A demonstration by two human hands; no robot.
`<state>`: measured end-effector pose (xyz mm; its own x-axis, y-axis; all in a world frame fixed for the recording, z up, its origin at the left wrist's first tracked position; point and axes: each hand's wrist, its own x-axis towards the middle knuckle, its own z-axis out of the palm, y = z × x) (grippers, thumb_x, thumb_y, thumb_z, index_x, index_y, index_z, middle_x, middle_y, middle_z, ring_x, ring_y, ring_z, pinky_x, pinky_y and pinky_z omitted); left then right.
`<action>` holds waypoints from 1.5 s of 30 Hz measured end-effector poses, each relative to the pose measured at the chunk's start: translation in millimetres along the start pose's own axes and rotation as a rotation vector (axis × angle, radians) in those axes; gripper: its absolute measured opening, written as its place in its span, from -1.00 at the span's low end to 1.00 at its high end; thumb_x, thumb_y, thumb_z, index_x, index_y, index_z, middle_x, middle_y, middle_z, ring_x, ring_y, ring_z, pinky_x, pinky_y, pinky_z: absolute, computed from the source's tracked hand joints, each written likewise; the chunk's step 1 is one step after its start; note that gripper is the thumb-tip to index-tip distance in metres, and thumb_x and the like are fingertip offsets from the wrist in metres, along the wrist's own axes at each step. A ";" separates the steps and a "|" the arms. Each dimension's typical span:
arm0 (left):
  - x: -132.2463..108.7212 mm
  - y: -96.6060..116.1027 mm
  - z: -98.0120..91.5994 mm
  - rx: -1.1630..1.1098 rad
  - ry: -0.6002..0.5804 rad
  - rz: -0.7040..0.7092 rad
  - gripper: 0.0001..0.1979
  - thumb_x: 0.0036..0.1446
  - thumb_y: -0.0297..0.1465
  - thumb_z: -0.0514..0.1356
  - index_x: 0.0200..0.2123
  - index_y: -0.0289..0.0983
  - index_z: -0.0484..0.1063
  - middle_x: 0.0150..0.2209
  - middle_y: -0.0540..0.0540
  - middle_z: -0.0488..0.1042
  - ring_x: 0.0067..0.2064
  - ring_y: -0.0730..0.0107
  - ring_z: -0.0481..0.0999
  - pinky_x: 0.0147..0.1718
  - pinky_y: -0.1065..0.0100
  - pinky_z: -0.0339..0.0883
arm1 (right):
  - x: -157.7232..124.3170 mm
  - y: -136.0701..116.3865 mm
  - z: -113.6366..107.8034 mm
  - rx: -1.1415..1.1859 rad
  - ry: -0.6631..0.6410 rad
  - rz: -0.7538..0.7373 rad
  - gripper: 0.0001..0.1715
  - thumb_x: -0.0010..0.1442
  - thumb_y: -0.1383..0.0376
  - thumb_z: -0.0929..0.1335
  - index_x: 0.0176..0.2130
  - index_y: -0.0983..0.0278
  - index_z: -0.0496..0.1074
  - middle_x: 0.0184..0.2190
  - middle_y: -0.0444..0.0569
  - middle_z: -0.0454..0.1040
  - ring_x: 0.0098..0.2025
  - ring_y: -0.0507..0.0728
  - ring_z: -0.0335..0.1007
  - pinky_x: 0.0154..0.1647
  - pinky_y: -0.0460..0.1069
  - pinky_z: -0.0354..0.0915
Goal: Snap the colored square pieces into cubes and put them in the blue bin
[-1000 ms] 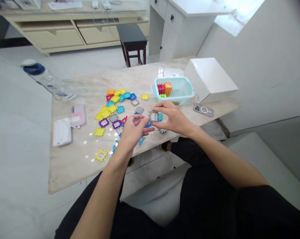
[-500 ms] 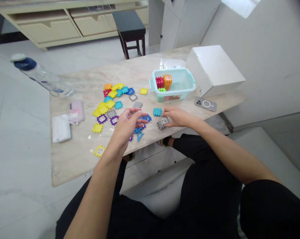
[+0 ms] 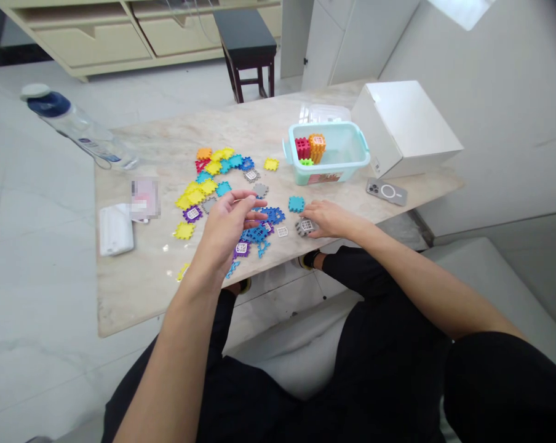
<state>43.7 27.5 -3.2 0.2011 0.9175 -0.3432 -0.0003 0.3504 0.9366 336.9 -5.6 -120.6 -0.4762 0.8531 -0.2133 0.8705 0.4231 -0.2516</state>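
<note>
My right hand (image 3: 329,219) rests at the table's near side, its fingers curled around the edge of a grey interlocking tile (image 3: 305,227). That tile has a white window grid and seems to lie on another grey one. Just beyond sits a turquoise tile (image 3: 296,204). My left hand (image 3: 227,223) hovers palm inward, fingers apart, with nothing visible in it. Under and beside it lie blue tiles (image 3: 273,215) and a purple tile (image 3: 242,248) with a white grid. A loose white window piece (image 3: 282,232) lies between my hands.
Yellow tiles (image 3: 192,195) and other coloured tiles spread across the table's left middle. A light-teal box (image 3: 319,175) holds red, orange and green tiles. Around them are a white carton (image 3: 414,120), a phone (image 3: 387,191), a water bottle (image 3: 87,135) and a white packet (image 3: 115,230).
My left hand has shifted slightly left over the tiles, uncovering a purple tile. At my right hand, the grey tiles now line up more closely. The whole view has shifted a little.
</note>
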 end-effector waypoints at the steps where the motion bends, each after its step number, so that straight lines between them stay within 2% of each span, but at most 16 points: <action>1: 0.1 0.4 -0.6 -0.004 -0.002 -0.004 -0.73 0.21 -0.28 0.45 -0.09 -0.22 0.54 -0.06 -0.21 0.75 -0.23 0.29 0.69 -0.22 0.31 0.54 | -0.1 -1.0 0.5 -0.003 -0.001 0.005 -0.25 0.28 0.19 0.64 0.35 0.34 0.57 0.25 0.28 0.62 0.28 0.44 0.57 0.37 0.27 0.42; 4: 0.6 1.7 -3.2 -0.016 -0.002 -0.009 -0.73 0.21 -0.29 0.44 -0.08 -0.22 0.54 -0.07 -0.20 0.74 -0.23 0.30 0.69 -0.22 0.33 0.53 | -0.7 -2.7 -4.8 0.034 0.017 0.009 -0.14 0.26 0.13 0.66 0.41 0.32 0.51 0.29 0.28 0.61 0.32 0.44 0.54 0.40 0.28 0.41; 6: 0.8 2.6 -5.0 -0.020 0.002 -0.006 -0.74 0.22 -0.28 0.44 -0.08 -0.22 0.54 -0.07 -0.21 0.74 -0.23 0.31 0.69 -0.23 0.33 0.51 | -1.2 -0.3 -15.8 0.074 0.105 0.001 -0.26 0.35 0.07 0.60 0.37 0.26 0.53 0.27 0.22 0.62 0.32 0.42 0.53 0.40 0.29 0.41; 8: 0.7 3.5 -6.5 -0.022 0.008 0.003 -0.73 0.22 -0.27 0.45 -0.08 -0.22 0.54 -0.06 -0.21 0.74 -0.23 0.31 0.69 -0.23 0.33 0.52 | -1.3 6.8 -30.7 0.074 0.272 0.026 -0.45 0.46 0.09 0.50 0.32 0.22 0.56 0.25 0.20 0.61 0.33 0.42 0.49 0.41 0.33 0.39; 10: 0.6 4.1 -7.5 -0.023 0.013 0.015 -0.72 0.21 -0.25 0.45 -0.08 -0.21 0.55 -0.06 -0.21 0.74 -0.23 0.29 0.69 -0.23 0.32 0.53 | -1.1 19.2 -44.5 0.010 0.437 0.135 -0.48 0.50 0.20 0.41 0.36 0.25 0.53 0.32 0.25 0.55 0.40 0.45 0.40 0.44 0.40 0.33; 12: 0.3 4.4 -7.8 -0.020 0.016 0.021 -0.72 0.21 -0.25 0.45 -0.08 -0.21 0.56 -0.06 -0.22 0.74 -0.23 0.29 0.69 -0.25 0.32 0.52 | -1.3 35.2 -53.0 -0.087 0.503 0.305 -0.38 0.48 0.30 0.38 0.44 0.34 0.44 0.41 0.34 0.46 0.47 0.50 0.29 0.50 0.44 0.23; 15: -0.5 4.6 -7.8 -0.006 0.017 0.016 -0.70 0.19 -0.24 0.46 -0.08 -0.22 0.57 -0.08 -0.22 0.75 -0.24 0.29 0.69 -0.26 0.33 0.51 | -3.7 58.1 -55.5 -0.193 0.413 0.511 -0.35 0.47 0.38 0.33 0.46 0.45 0.41 0.38 0.41 0.48 0.46 0.52 0.27 0.54 0.46 0.09; 19: -1.6 4.9 -8.3 0.015 0.019 0.008 -0.68 0.17 -0.23 0.47 -0.08 -0.23 0.56 -0.13 -0.19 0.74 -0.24 0.30 0.69 -0.24 0.34 0.50 | -7.6 65.3 -54.6 -0.209 0.250 0.580 -0.46 0.50 0.46 0.25 0.33 0.41 0.55 0.21 0.37 0.62 0.29 0.45 0.46 0.41 0.35 0.26; 23: -1.4 5.6 -7.7 0.046 0.028 0.005 -0.64 0.15 -0.21 0.47 -0.07 -0.24 0.56 -0.12 -0.19 0.75 -0.25 0.30 0.70 -0.25 0.35 0.50 | -9.5 41.8 -55.3 -0.151 0.201 0.530 -0.53 0.55 0.42 0.25 0.27 0.36 0.59 0.16 0.31 0.68 0.21 0.38 0.58 0.24 0.21 0.43; 26: 0.5 5.2 -5.4 0.077 0.022 0.003 -0.61 0.13 -0.18 0.48 -0.06 -0.25 0.57 -0.11 -0.19 0.75 -0.25 0.29 0.71 -0.24 0.35 0.50 | -13.1 17.2 -52.7 -0.101 0.208 0.510 -0.62 0.59 0.34 0.27 0.22 0.34 0.58 0.13 0.28 0.70 0.16 0.36 0.65 0.16 0.16 0.50; 28: 2.7 4.3 -3.2 0.093 0.019 0.002 -0.59 0.11 -0.16 0.49 -0.07 -0.25 0.57 -0.11 -0.19 0.75 -0.25 0.29 0.71 -0.25 0.35 0.50 | -17.8 3.3 -50.3 -0.084 0.192 0.525 -0.65 0.58 0.35 0.28 0.19 0.36 0.57 0.06 0.30 0.72 0.08 0.36 0.69 0.12 0.15 0.53; 30: 4.9 3.4 -0.6 0.106 0.020 0.000 -0.58 0.08 -0.15 0.51 -0.08 -0.24 0.57 -0.10 -0.19 0.75 -0.25 0.29 0.70 -0.25 0.36 0.50 | -24.0 -7.1 -49.0 -0.070 0.160 0.544 -0.62 0.55 0.42 0.27 0.21 0.41 0.54 0.02 0.34 0.73 0.04 0.37 0.72 0.08 0.14 0.54; 34: 8.1 3.4 6.2 0.136 0.026 -0.014 -0.59 0.09 -0.15 0.50 -0.07 -0.24 0.59 -0.09 -0.18 0.76 -0.23 0.30 0.71 -0.24 0.37 0.51 | -36.3 -19.9 -51.2 -0.044 0.090 0.508 -0.47 0.44 0.58 0.21 0.27 0.50 0.50 0.05 0.39 0.72 0.07 0.38 0.73 0.12 0.15 0.55; 39: 11.5 4.4 14.9 0.166 0.017 -0.019 -0.60 0.08 -0.15 0.50 -0.08 -0.23 0.60 -0.10 -0.18 0.77 -0.22 0.28 0.71 -0.24 0.37 0.53 | -39.0 -38.4 -53.9 0.010 0.095 0.511 -0.43 0.41 0.62 0.20 0.24 0.46 0.55 0.01 0.37 0.73 0.05 0.37 0.75 0.07 0.13 0.59; 42: 14.7 4.7 17.9 0.172 0.015 -0.028 -0.59 0.06 -0.16 0.52 -0.08 -0.23 0.61 -0.10 -0.19 0.77 -0.23 0.25 0.71 -0.28 0.37 0.54 | -38.2 -49.2 -52.1 0.072 0.095 0.513 -0.48 0.48 0.55 0.24 0.31 0.46 0.51 0.03 0.36 0.72 0.06 0.40 0.74 0.07 0.15 0.60; 45: 18.1 5.3 19.5 0.169 0.013 -0.035 -0.58 0.06 -0.17 0.54 -0.09 -0.24 0.62 -0.09 -0.21 0.77 -0.23 0.25 0.71 -0.29 0.37 0.55 | -42.3 -47.9 -52.7 0.146 0.177 0.482 -0.56 0.57 0.32 0.35 0.33 0.42 0.49 0.07 0.35 0.70 0.10 0.42 0.71 0.13 0.19 0.59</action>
<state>66.4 42.4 -3.0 0.1854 0.9080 -0.3757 0.1714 0.3466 0.9222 322.0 -45.8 -49.8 0.0129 0.9839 -0.1782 0.9531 -0.0660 -0.2952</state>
